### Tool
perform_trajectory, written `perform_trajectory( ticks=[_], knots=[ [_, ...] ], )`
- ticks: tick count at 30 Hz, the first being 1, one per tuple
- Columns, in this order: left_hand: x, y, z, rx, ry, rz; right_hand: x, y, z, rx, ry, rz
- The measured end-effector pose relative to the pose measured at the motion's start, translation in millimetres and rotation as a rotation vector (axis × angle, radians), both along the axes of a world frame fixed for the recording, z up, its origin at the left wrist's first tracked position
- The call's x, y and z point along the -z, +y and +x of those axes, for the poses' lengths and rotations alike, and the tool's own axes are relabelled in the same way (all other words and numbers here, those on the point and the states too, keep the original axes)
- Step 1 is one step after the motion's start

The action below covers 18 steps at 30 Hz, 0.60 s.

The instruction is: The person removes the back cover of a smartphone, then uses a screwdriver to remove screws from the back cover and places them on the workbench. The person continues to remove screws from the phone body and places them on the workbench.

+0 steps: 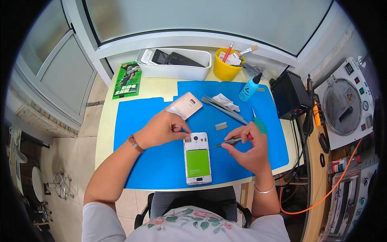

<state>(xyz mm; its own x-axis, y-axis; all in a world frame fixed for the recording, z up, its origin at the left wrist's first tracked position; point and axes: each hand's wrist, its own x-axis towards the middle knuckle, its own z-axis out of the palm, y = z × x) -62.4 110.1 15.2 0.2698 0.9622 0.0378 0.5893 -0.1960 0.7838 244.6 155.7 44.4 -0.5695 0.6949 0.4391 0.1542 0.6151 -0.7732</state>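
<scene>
The right hand (252, 147) is clamped on a slim tool (230, 141), thumb and fingers pinched around its shaft, its tip angled left to the phone's right edge. The left hand (166, 127) reaches in from the other side, knuckles bent, fingertips at the upper left corner of the phone (200, 147); whether they grip anything I cannot tell. The phone lies upright between the hands, near the front of the blue mat (161, 171).

The left hand covers the lower end of a gold phone cover (188, 105), and the right hand partly hides a green handle (260, 126). Farther back are a small grey piece (221, 126), long grey strips (224, 109), crumpled tissue (226, 101) and a blue bottle (249, 89) with a black nozzle.

The phone's frame is white around a flat, rectangular green battery (198, 163); the cover looks smooth, with rounded corners.
</scene>
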Motion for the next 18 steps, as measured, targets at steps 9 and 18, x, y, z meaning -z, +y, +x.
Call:
perform_trajectory(
  ticks=[9, 18],
  knots=[
    [0.3, 2.1, -1.3, -0.002, -0.006, -0.035, 2.6, 0.7, -5.3, -0.017, -0.092, 0.059],
    [-1.6, 0.7, -0.6, 0.001, 0.008, -0.028, -1.5, 0.6, -3.6, -0.016, -0.127, 0.139]
  ],
)
